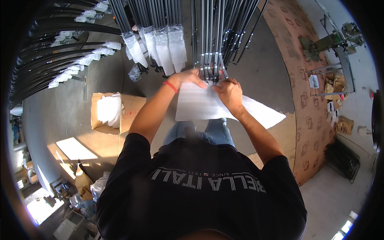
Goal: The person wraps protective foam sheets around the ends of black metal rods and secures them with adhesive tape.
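Observation:
A white foam sheet (200,105) hangs below the lower ends of a bundle of dark metal rods (208,38), in front of my body. My left hand (191,78), with a red band at its wrist, grips the sheet's upper edge; its thumb lies on the sheet and its other fingers go behind the rod ends. On the other side, my right hand (229,93) has its fingers curled and pinches the sheet close to the same rod ends. One corner of the sheet sticks out to the right beneath my right forearm. The hidden fingertips cannot be made out.
Left of the bundle hang rods with white-wrapped ends (162,46). Many curved black rods with wrapped tips (76,66) fill the far left. An open cardboard box (132,105) holding white sheets stands at left. Patterned brown sheeting (290,48) and a green machine (334,42) are at right.

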Motion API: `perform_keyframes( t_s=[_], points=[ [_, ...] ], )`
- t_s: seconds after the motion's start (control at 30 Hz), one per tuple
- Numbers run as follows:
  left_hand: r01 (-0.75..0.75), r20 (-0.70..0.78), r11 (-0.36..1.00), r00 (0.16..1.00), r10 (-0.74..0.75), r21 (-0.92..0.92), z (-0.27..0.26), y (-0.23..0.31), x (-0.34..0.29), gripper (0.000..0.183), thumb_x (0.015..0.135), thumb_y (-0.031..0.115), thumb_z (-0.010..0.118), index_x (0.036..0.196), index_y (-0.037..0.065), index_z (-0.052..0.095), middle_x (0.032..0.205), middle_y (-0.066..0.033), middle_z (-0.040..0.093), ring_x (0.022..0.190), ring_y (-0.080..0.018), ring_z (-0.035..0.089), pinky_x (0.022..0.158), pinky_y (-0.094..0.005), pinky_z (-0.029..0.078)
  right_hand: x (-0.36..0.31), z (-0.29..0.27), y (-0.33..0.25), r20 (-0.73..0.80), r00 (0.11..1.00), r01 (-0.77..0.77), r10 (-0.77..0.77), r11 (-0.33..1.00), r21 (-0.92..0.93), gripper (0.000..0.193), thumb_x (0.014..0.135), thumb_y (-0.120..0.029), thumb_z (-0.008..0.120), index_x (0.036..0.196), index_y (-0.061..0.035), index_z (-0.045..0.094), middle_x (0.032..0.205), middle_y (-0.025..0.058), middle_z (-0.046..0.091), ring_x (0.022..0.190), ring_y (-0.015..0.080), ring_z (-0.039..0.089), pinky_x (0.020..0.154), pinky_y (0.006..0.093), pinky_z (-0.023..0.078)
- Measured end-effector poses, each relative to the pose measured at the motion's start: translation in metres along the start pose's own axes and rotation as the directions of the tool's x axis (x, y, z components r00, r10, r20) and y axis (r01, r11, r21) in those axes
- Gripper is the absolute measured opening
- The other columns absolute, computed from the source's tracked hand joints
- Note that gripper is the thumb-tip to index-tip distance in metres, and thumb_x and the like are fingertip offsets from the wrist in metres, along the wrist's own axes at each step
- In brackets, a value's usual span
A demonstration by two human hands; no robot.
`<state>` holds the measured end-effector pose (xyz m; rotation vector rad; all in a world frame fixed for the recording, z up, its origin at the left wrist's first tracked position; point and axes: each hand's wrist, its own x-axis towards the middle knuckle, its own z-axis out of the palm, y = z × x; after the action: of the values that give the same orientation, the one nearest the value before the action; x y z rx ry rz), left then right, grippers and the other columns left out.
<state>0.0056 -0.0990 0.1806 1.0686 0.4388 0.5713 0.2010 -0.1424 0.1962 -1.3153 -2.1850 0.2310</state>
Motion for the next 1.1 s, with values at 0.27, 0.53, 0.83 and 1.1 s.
perform_keyframes(
  t_s=[0.27,0.53,0.83,1.1],
  points=[
    [0.013,-0.096,0.995,0.995,-0.003,0.103,0.011,0.006,-0.020,0.087,0.064,-0.006,0.061,0.137,0.006,0.016,0.133,-0.0067,0.033,0.121,-0.0172,0.034,0.098,-0.0300,0.029,-0.006,0.015,-0.010,0.043,0.993,-0.111,0.112,0.994,-0.014,0.015,0.063,-0.017,0.069,0.070,-0.0058,0.061,0.082,0.0117,0.055,0.076,0.0273,0.053,0.066,0.0385,0.043],
    [-0.067,-0.332,0.997,0.942,0.049,-0.043,0.001,-0.021,-0.014,0.058,0.071,-0.015,0.047,0.125,0.004,0.037,0.119,-0.0080,0.049,0.109,-0.0172,0.047,0.092,-0.0288,0.037,0.000,0.011,0.007,0.068,0.950,0.298,-0.305,0.950,0.097,0.015,0.067,-0.008,0.066,0.078,-0.0049,0.057,0.078,0.0100,0.051,0.074,0.0282,0.052,0.067,0.0356,0.041],
    [-0.077,-0.167,0.992,0.984,0.060,-0.097,0.000,-0.005,-0.019,0.077,0.060,-0.013,0.042,0.133,0.006,0.027,0.128,-0.0112,0.041,0.111,-0.0184,0.046,0.078,-0.0231,0.042,-0.007,0.022,-0.021,0.030,0.987,0.158,-0.159,0.986,0.044,0.002,0.069,-0.006,0.058,0.070,-0.0078,0.058,0.071,0.0049,0.051,0.072,0.0225,0.051,0.070,0.0358,0.034],
    [-0.063,-0.039,0.957,0.998,0.055,-0.284,-0.008,-0.012,-0.008,0.076,0.064,-0.003,0.052,0.134,0.003,0.024,0.130,-0.0096,0.037,0.122,-0.0197,0.033,0.102,-0.0309,0.024,-0.011,0.055,-0.034,-0.190,0.903,0.393,-0.385,0.919,0.004,0.019,0.066,-0.009,0.058,0.084,-0.0115,0.056,0.088,0.0018,0.048,0.081,0.0177,0.046,0.076,0.0359,0.030]
  ],
)
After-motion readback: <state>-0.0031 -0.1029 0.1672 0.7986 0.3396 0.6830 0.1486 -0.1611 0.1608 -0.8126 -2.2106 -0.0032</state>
